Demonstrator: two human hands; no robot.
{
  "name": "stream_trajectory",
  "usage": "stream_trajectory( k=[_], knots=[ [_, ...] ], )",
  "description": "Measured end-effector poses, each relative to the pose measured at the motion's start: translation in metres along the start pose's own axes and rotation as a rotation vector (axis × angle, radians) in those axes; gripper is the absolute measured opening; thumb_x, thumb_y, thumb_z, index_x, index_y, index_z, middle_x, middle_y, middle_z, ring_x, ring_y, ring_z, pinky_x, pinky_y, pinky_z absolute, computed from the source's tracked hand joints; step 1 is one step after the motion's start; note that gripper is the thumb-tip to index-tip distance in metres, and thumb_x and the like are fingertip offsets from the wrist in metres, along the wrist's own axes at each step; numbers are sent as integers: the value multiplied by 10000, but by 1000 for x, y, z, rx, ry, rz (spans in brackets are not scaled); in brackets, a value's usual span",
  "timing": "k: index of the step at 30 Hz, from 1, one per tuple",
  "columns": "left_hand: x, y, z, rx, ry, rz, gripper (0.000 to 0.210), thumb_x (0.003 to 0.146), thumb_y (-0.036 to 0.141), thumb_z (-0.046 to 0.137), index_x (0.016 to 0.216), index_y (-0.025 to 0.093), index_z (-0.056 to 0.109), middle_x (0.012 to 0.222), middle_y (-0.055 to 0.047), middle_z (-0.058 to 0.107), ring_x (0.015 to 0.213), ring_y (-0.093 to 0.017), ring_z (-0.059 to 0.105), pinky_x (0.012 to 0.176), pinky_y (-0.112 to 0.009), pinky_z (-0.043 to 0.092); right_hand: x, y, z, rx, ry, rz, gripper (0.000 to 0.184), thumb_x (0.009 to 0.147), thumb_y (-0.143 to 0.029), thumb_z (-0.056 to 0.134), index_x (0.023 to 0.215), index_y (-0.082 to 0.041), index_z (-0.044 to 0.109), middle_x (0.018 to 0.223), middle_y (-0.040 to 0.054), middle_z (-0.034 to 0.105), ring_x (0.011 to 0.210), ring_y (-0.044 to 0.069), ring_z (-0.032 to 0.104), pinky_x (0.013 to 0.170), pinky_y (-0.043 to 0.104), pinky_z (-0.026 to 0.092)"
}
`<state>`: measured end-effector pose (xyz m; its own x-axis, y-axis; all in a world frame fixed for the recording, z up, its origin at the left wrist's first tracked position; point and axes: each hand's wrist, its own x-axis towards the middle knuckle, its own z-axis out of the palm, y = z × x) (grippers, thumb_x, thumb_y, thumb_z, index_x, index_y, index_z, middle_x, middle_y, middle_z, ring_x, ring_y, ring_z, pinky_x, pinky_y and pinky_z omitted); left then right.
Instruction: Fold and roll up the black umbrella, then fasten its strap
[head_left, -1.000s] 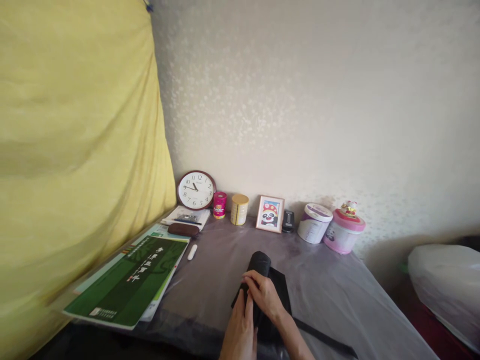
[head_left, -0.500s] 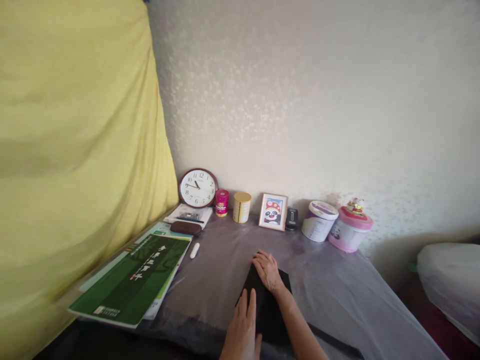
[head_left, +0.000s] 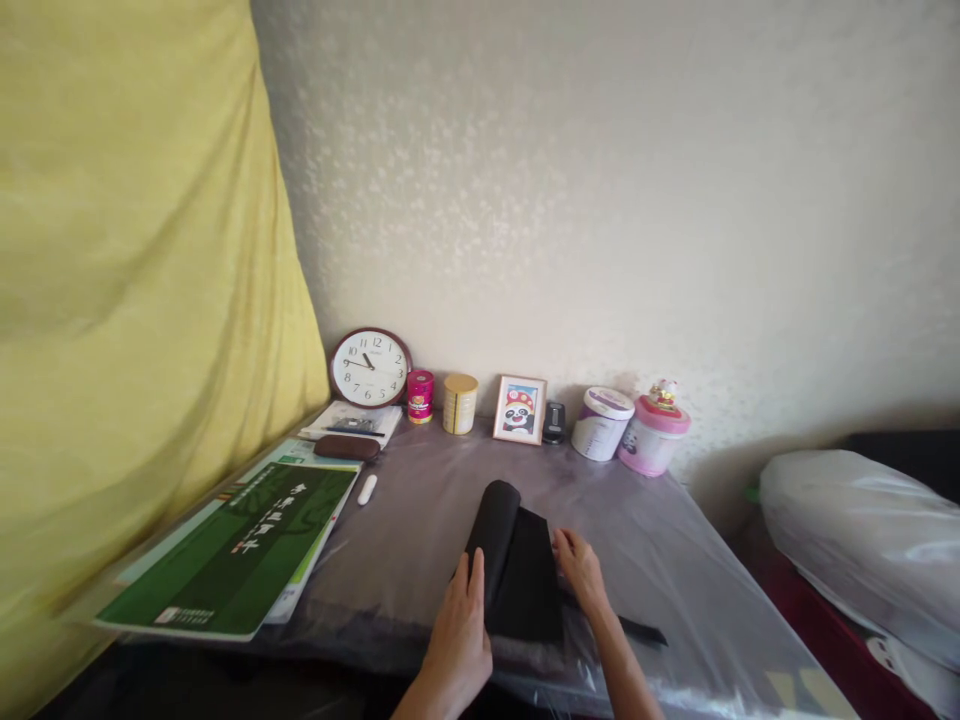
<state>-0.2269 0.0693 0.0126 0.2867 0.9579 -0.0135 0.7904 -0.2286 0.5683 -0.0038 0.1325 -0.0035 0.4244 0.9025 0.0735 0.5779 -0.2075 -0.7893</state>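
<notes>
A black cloth point(head_left: 532, 575) lies near the table's front edge, its left side wound into a thick roll point(head_left: 496, 520) and its right side a flat flap. My left hand point(head_left: 459, 630) wraps round the lower left of the roll, fingers against its side. At the flap's right edge, my right hand point(head_left: 579, 572) is closed with thumb and fingers pinching the cloth. A narrow black strap point(head_left: 641, 631) runs out to the right, partly behind my right forearm.
Green-covered books point(head_left: 240, 560) and a brown case point(head_left: 347, 447) lie left, near a small white object point(head_left: 367, 489). Along the wall stand a clock point(head_left: 371, 368), a pink tin point(head_left: 420, 397), a yellow-lidded can point(head_left: 460, 405), a panda picture frame point(head_left: 520, 409) and two tubs point(head_left: 602, 425).
The flat folded cloth now shows a raised roll on its left. My right hand has moved from its top to the right edge; my left hand has moved onto the roll's side. The view has shifted right.
</notes>
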Motion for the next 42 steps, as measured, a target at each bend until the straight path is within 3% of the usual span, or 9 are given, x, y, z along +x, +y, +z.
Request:
stream_trajectory(
  k=[3,7,11,16,20,25,31,36,42],
  knots=[
    [0,0,0,2,7,3,858,650,-54,380,1415,132,40,1482,-152,179,1356,-210,211,1087,-296,235,-20,-3,-3,60,-83,55,416,780,-472,375,920,-170,624,755,63,666,645,200,634,472,249,458],
    [-1,3,-3,3,-9,-9,860,647,-62,382,1414,122,40,1483,-154,174,1360,-208,198,1086,-288,227,-33,-18,1,46,-55,-40,428,742,-499,443,896,-151,639,690,53,663,640,205,628,556,271,471],
    [-1,5,-7,-6,-21,-15,868,640,-68,386,1414,119,41,1487,-153,163,1364,-207,185,1084,-283,225,-32,-28,7,50,3,-68,361,689,-411,537,893,-136,650,748,80,683,743,229,640,682,300,474],
    [-1,4,-7,-4,-39,-23,910,607,-85,394,1411,115,20,1488,-161,153,1367,-208,175,1077,-274,240,-25,-49,19,249,-86,-126,426,725,-442,513,982,-127,640,661,35,654,576,184,599,512,264,443],
    [0,4,-4,25,-42,-49,920,591,-90,404,1407,96,23,1490,-171,133,1369,-217,165,1088,-279,227,-21,-76,40,331,-87,-147,387,705,-397,562,968,-128,649,688,36,662,662,186,616,561,254,462],
    [2,2,-5,45,-52,-51,906,579,-90,408,1402,57,59,1492,-175,113,1378,-209,117,1105,-273,192,-21,-96,61,214,-92,-141,306,708,-301,573,957,-132,635,790,69,682,815,203,639,700,264,477],
    [2,-3,-5,22,-42,-42,872,580,-50,433,1393,42,130,1498,-144,113,1381,-192,100,1122,-283,158,-23,-103,66,43,-218,-185,260,774,-273,510,987,-137,574,701,36,669,628,165,643,521,223,447],
    [2,-6,-3,-48,32,-40,968,597,-45,442,1388,56,-107,1498,-155,85,1365,-165,180,1087,-251,227,-25,-105,69,102,-337,-186,219,824,-285,441,985,-172,538,670,-14,669,404,92,566,438,192,414],
    [-1,-5,-5,-16,72,19,999,615,-45,432,1382,157,-175,1496,-107,166,1317,-155,296,1041,-243,274,-29,-107,65,114,-392,-268,172,829,-276,435,804,-185,578,683,-7,689,457,83,597,531,189,435]
  ],
)
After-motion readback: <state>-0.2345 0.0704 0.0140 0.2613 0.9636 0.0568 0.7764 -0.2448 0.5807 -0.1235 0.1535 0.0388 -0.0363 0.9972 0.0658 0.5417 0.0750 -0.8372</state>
